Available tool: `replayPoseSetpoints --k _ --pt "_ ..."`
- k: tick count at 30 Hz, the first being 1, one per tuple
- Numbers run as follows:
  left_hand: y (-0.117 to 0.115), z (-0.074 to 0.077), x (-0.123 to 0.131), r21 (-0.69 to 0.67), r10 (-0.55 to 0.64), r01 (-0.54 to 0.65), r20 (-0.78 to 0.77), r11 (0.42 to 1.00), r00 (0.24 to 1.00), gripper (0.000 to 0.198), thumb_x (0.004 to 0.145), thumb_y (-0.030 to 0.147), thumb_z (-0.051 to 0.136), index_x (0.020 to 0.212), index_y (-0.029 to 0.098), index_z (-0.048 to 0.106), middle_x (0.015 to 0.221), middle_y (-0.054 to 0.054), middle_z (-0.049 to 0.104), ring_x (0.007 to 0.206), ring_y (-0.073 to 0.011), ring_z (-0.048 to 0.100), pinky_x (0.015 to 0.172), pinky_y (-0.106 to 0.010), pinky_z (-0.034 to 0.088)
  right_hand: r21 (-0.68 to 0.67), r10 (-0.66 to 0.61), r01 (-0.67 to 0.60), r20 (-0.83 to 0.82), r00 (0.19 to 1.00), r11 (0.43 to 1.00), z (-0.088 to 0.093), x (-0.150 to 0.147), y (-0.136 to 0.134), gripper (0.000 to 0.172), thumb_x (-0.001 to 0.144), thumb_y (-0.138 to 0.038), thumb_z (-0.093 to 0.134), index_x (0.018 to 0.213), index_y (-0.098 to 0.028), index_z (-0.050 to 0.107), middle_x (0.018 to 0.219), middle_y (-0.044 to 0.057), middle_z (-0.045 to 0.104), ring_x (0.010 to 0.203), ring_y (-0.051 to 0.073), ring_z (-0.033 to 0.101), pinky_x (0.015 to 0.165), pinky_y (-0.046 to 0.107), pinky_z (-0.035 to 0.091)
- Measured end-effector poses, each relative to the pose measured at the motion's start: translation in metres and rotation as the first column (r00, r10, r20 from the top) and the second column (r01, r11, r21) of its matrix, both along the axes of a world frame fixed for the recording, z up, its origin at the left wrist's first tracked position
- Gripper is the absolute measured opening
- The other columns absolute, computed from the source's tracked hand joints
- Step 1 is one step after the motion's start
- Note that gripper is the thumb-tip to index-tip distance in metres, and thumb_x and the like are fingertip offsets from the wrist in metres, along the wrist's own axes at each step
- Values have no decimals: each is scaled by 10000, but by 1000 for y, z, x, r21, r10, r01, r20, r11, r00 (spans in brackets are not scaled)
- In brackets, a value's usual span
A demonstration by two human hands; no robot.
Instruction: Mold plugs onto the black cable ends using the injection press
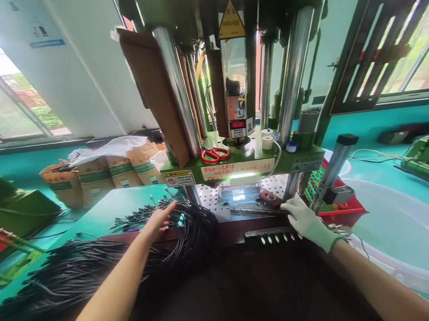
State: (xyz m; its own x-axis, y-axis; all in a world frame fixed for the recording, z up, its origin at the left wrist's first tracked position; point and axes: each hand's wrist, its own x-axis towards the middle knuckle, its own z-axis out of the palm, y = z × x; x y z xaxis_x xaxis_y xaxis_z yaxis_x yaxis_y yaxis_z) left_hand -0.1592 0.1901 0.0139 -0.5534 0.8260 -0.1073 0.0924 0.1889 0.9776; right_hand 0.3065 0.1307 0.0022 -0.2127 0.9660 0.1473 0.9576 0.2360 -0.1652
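My bare left hand [160, 221] reaches over a large bundle of black cables [200, 224], its index finger stretched out and the other fingers loosely bent. No cable is plainly held in it. In a pale glove, my right hand [305, 222] is at the right side of the press bed, fingers closed at the end of a long dark metal bar [256, 210]. A brownish block with a round hole [270, 198] lies just behind that bar. Nearer me, a dark strip with several shiny pins [273, 237] lies along the front edge.
A green press with steel columns [296, 68] rises ahead; red-handled scissors [214, 154] and a tape roll [267, 142] lie on its plate. More black cables [68, 271] cover the left table. At right are a red crate [348, 216] and a white tub [403, 226]. Paper sacks [95, 180] stand behind.
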Motion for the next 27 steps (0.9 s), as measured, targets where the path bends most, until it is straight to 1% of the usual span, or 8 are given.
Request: replayPoseSetpoints --k 3,5,8,11,16,21,24,27 --pt "-32 13 20 -75 -169 162 -102 984 980 302 445 320 798 516 161 550 463 12 494 487 -145 417 481 -232 259 -123 84 -64 156 984 990 15 2 -22 411 721 -36 426 1048 -205 608 1041 85 600 921 227 569 802 342 424" --pt "-64 21 54 -10 -369 376 -213 927 905 231 537 317 750 549 181 565 496 23 496 524 -139 408 508 -230 267 -188 112 -65 252 961 980 23 1 -34 460 670 17 438 1053 -178 605 999 117 613 885 261 583 740 363 429" --pt "-122 25 124 -11 -709 741 -302 671 637 148 662 337 668 616 212 604 582 -2 539 580 -161 419 560 -257 279 -237 135 -53 347 928 970 33 -4 -41 419 677 49 408 1000 -125 610 972 165 615 884 285 585 728 379 415" --pt "-173 14 189 51 -842 889 -301 455 448 106 645 326 698 681 245 641 692 -37 571 706 -206 432 695 -292 297 -305 180 -63 375 909 950 42 -9 -36 328 675 -22 482 953 -120 626 950 179 625 861 313 595 694 384 416" --pt "-206 -13 237 48 -829 896 -359 441 428 189 617 383 717 712 250 620 777 -62 536 798 -255 431 839 -362 249 -365 167 -36 333 928 930 61 -11 -30 301 663 -125 514 929 -164 649 943 156 653 861 325 605 622 348 407" --pt "-196 -13 243 -128 -842 865 -334 485 423 270 635 482 673 673 226 597 684 -44 537 667 -208 444 673 -318 286 -293 34 39 240 970 955 74 -16 -27 334 681 -98 446 954 -149 632 904 146 669 818 279 617 590 298 376" --pt "-177 -10 249 -118 -854 848 -141 516 500 299 602 478 698 647 207 580 595 -15 526 563 -159 428 559 -280 274 -239 14 22 150 989 971 78 -19 -14 356 682 -104 452 992 -170 615 951 115 663 855 247 604 626 275 376" --pt "-155 -6 263 -49 -831 864 249 501 497 342 560 427 740 730 179 577 571 8 536 504 -128 465 499 -247 294 -206 26 -11 69 997 979 80 -23 10 319 681 -107 484 961 -169 625 938 87 661 863 217 593 654 256 386"
